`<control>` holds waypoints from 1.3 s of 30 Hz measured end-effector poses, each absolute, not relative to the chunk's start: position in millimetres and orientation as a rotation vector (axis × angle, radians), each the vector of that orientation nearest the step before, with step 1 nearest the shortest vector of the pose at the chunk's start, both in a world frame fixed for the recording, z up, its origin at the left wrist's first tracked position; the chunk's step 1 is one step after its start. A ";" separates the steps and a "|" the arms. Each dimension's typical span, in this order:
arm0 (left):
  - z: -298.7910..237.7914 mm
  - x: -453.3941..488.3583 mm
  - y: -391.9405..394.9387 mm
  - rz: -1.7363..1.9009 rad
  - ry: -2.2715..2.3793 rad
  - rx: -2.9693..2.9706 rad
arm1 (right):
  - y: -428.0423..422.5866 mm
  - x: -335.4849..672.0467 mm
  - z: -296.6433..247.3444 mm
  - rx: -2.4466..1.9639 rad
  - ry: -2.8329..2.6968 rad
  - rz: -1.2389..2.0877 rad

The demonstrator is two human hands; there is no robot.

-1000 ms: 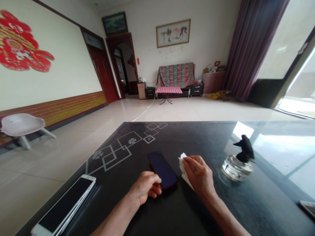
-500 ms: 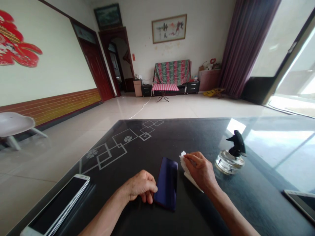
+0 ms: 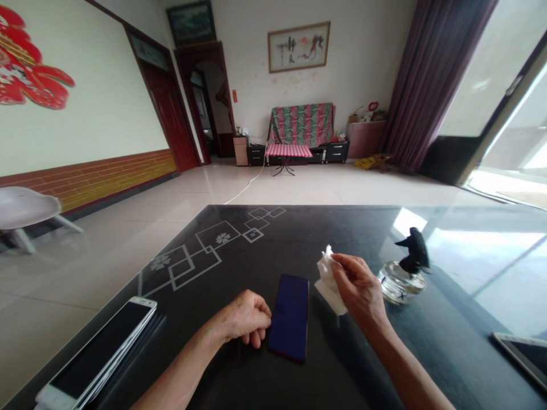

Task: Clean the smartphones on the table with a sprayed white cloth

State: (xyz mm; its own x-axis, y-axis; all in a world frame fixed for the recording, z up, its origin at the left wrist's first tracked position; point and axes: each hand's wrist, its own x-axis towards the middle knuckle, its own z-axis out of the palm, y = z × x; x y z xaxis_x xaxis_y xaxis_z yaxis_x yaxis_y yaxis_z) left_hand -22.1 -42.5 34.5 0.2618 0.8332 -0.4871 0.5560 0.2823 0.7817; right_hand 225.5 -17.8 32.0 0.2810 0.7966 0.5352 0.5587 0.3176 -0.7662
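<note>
A dark phone (image 3: 290, 316) with a blank screen lies flat on the black glass table (image 3: 299, 239), pointing away from me. My left hand (image 3: 244, 319) rests curled on the table, its fingertips at the phone's left edge. My right hand (image 3: 358, 287) is lifted just right of the phone and pinches a crumpled white tissue (image 3: 328, 279), which hangs above the tabletop.
A white phone (image 3: 98, 357) lies near the table's left edge, and another phone (image 3: 523, 354) sits at the right edge. A glass ashtray (image 3: 399, 280) with a black object on it stands right of my right hand. A white chair (image 3: 25, 212) is on the floor at left.
The dark phone was turned from slanting to nearly straight by my left hand. My right hand lifted the tissue off the table and bunched it up.
</note>
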 end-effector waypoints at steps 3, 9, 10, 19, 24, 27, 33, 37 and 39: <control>38.9 -23.0 -42.1 0.271 1.463 1.464 | -17.9 222.6 35.4 -1.305 -1.394 0.228; 50.3 -5.3 -64.6 0.261 1.774 2.060 | -17.4 212.6 41.3 -1.195 -1.603 -0.084; 51.1 1.4 -70.5 0.253 1.809 2.088 | -17.5 211.7 41.1 -1.178 -1.618 -0.098; 39.7 40.3 -93.6 0.220 1.804 2.001 | -20.5 212.0 31.1 -1.181 -1.620 -0.070; 28.7 42.1 -99.4 0.356 1.810 2.018 | -22.9 201.6 37.9 -1.119 -1.628 -0.008; 21.7 38.4 -102.2 0.456 1.735 2.034 | -22.8 193.4 41.4 -1.074 -1.660 0.053; 19.3 17.0 -94.1 0.516 1.595 2.067 | -22.3 200.2 38.2 -1.102 -1.699 0.021; 18.9 -6.1 -78.9 0.535 1.482 2.141 | -23.1 221.6 33.3 -1.179 -1.626 -0.044; 17.1 -16.4 -71.8 0.527 1.441 2.169 | -23.4 231.3 30.8 -1.207 -1.598 -0.050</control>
State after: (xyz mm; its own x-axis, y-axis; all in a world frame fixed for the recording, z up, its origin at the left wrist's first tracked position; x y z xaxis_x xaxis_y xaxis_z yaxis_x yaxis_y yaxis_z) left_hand -16.4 -71.8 17.1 0.3714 0.9270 0.0523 0.7421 -0.3302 0.5833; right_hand 231.3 -23.4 30.8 0.0960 0.6594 0.7456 0.7043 0.4843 -0.5190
